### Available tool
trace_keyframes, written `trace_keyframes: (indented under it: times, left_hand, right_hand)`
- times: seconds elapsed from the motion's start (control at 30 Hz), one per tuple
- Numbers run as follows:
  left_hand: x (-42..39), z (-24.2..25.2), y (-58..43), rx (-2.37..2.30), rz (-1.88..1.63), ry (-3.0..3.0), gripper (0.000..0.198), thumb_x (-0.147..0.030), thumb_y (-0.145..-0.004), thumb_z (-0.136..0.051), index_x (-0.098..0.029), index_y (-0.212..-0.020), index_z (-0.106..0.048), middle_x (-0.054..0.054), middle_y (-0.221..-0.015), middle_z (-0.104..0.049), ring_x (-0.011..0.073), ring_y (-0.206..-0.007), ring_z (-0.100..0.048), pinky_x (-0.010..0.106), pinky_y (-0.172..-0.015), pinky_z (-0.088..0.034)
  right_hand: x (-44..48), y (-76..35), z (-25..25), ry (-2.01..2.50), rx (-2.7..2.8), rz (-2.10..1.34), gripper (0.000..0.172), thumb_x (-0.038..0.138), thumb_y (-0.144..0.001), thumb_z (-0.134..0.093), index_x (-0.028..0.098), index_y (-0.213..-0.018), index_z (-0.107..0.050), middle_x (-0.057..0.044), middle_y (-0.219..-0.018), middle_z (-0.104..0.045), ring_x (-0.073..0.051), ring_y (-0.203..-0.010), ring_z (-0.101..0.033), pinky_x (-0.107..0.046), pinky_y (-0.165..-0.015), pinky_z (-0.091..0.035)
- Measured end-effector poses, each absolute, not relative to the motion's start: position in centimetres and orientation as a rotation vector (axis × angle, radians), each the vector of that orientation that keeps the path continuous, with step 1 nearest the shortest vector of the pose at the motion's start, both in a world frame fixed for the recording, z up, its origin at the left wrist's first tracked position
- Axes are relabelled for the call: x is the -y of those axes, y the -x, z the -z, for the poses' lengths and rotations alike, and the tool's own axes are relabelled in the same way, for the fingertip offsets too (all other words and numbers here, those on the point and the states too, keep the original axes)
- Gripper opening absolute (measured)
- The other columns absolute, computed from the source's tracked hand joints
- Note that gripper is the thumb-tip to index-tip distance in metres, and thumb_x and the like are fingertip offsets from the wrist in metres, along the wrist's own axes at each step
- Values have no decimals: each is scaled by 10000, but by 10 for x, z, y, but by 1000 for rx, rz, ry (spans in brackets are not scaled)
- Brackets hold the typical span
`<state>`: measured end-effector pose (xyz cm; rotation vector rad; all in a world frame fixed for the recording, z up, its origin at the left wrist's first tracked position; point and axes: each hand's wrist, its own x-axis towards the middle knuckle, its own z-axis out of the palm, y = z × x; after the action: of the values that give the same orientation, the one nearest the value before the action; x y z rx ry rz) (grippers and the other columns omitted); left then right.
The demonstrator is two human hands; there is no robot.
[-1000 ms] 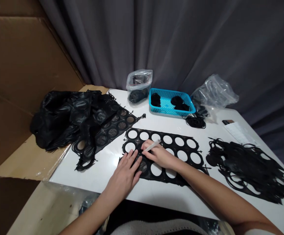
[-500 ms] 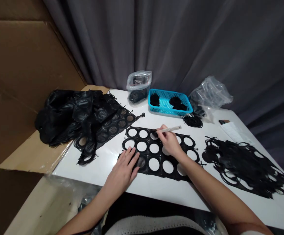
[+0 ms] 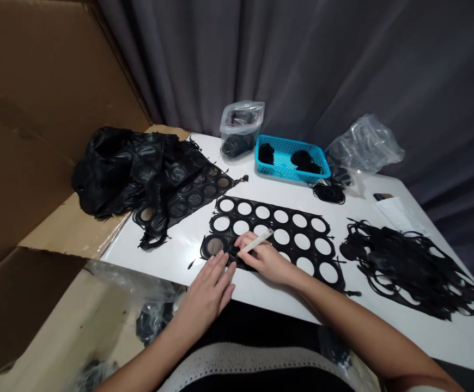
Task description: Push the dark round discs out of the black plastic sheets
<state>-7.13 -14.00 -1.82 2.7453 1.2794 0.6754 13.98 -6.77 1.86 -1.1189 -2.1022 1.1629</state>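
Note:
A black sheet with rows of round openings lies flat on the white table, most circles showing white through. My left hand is flat with its fingers stretched out, the fingertips resting on the sheet's lower left edge. Between the fingers of my right hand is a slim pale pen-shaped tool, held at a slant. Its tip is hidden by the fingers, over the lower row near the left end. At the lower left corner, one circle is still filled with dark film.
To the left lies a heap of black sheets, partly on cardboard. A tangle of black cut-out sheets lies at right. Behind stand a clear container, a blue basket holding black bundles, and a plastic bag.
My right hand has moved with the tool from the upper row down and left to the lower row. My left hand has slid slightly down the sheet. The camera view has shifted.

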Motion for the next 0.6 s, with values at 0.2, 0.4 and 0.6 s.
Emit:
trace_keyframes:
  times: [0.2,0.4,0.6]
  left_hand:
    - [140,20,71,-1277,-711,-2731,385,-201,-994,-482,-136,-1371,-523,164,-1441,-522,291,-1377,-462,482,-1104,-452]
    - [140,19,71,-1282,-694,-2733,383,-186,-982,-495,-134,-1358,-541,158,-1449,-515,292,-1381,-453,474,-1114,-437]
    - [138,17,71,-1288,-665,-2751,382,-197,-984,-483,-148,-1356,-552,143,-1416,-551,310,-1377,-451,502,-1093,-442]
  right_hand:
    - [67,-138,-19,1098,2120,-1182,118,206,-969,-487,215,-851,-485,-35,-1038,-552,-172,-929,-541,-328,-874,-426]
    - [71,-138,-21,1101,2205,-1082,151,198,-975,-492,217,-826,-481,-51,-1066,-558,-189,-980,-542,-361,-909,-454]
    - [86,-131,-4,1039,2319,-740,171,147,-987,-402,212,-983,-560,-117,-1172,-585,-255,-1118,-513,-411,-912,-482]
